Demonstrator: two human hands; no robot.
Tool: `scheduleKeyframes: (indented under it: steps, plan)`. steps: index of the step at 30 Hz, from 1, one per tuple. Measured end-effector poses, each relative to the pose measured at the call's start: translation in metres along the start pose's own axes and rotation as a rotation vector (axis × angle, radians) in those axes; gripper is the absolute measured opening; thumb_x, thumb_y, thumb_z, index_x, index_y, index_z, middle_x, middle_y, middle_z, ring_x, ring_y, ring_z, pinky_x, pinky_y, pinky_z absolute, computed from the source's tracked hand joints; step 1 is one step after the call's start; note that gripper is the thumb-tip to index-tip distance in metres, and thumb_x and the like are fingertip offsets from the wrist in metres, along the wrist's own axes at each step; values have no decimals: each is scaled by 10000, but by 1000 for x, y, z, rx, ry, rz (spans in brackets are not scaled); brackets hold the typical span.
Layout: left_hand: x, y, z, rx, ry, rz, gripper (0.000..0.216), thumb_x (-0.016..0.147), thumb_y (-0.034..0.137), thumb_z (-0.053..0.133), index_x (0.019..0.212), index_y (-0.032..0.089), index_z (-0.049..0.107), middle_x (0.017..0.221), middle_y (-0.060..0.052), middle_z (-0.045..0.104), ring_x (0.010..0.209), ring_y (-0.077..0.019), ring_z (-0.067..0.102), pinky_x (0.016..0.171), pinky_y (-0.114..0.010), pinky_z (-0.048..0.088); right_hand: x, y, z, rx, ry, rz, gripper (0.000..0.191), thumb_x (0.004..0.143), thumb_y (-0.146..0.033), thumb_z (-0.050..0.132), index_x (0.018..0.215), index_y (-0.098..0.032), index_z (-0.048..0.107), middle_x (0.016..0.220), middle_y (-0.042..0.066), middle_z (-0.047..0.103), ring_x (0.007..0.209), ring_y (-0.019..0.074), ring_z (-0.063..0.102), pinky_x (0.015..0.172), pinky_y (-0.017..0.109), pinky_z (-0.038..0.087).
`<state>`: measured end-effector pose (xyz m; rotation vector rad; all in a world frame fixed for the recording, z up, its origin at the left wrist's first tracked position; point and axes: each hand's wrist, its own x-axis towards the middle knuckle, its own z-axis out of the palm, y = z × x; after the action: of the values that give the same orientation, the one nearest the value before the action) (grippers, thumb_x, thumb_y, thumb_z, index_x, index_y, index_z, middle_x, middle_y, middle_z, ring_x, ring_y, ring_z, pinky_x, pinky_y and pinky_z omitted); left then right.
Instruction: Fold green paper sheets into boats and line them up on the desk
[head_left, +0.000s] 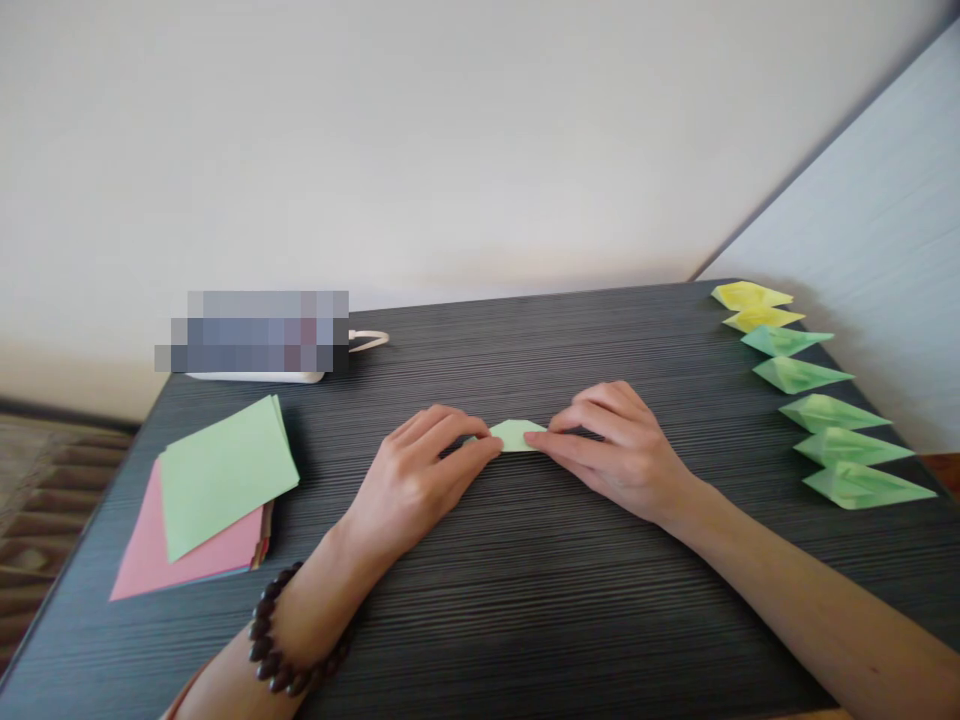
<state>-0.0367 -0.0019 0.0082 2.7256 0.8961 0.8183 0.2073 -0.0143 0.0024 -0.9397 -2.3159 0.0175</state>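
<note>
A small folded piece of light green paper (514, 435) lies low over the middle of the dark table, with a straight edge toward me and a blunt peak away from me. My left hand (420, 470), a dark beaded bracelet (274, 640) on its wrist, pinches the paper's left end between thumb and fingers. At the right end, my right hand (619, 455) holds it in a similar pinch. Both ends are partly hidden under the fingers.
Loose green sheets (229, 470) rest on a stack of pink paper (139, 560) at the left. Behind them sits a blurred-out device (255, 345) with a white cable (375, 340). Several folded green shapes (862, 485) and two yellow ones (750, 296) line the right edge.
</note>
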Motion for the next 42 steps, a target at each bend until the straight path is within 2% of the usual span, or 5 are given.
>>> scheduleKeyframes:
  steps: [5, 12, 21, 31, 42]
  plan:
    - [-1, 1, 0, 15, -57, -9, 177, 867, 114, 539, 1018, 162, 618, 956, -66, 629, 877, -171, 557, 794, -327, 475, 2, -1, 2, 0, 9, 13, 146, 845, -180, 613, 926, -256, 707, 721, 3, 654, 741, 148, 517, 679, 315, 377]
    - [-3, -1, 1, 81, -61, -54, 175, 890, 134, 504, 994, 183, 636, 949, -59, 630, 881, -176, 544, 787, -339, 448, 3, 0, 0, -14, -169, -15, 245, 899, -142, 512, 1045, -251, 675, 969, 27, 690, 929, 174, 542, 814, 347, 407]
    - [-1, 4, 1, 123, -138, -109, 226, 909, 150, 451, 1043, 203, 625, 952, -57, 619, 875, -176, 535, 773, -333, 437, -1, -1, 5, -11, -140, 41, 269, 881, -109, 509, 1047, -243, 672, 1145, 45, 655, 990, 195, 575, 868, 386, 459]
    - [-2, 7, 1, 110, -151, -177, 224, 893, 164, 457, 1046, 215, 613, 979, -39, 605, 948, -186, 511, 814, -341, 432, -13, 9, 22, 7, -166, -46, 335, 907, -177, 470, 1206, -265, 593, 1227, 41, 612, 1085, 231, 564, 914, 426, 471]
    - [-6, 1, 4, 108, -144, -212, 234, 908, 151, 466, 1058, 231, 627, 973, -44, 615, 923, -187, 515, 790, -343, 432, -1, 5, 21, 41, -136, 75, 190, 887, -196, 543, 1030, -236, 661, 969, 24, 705, 926, 192, 608, 838, 368, 478]
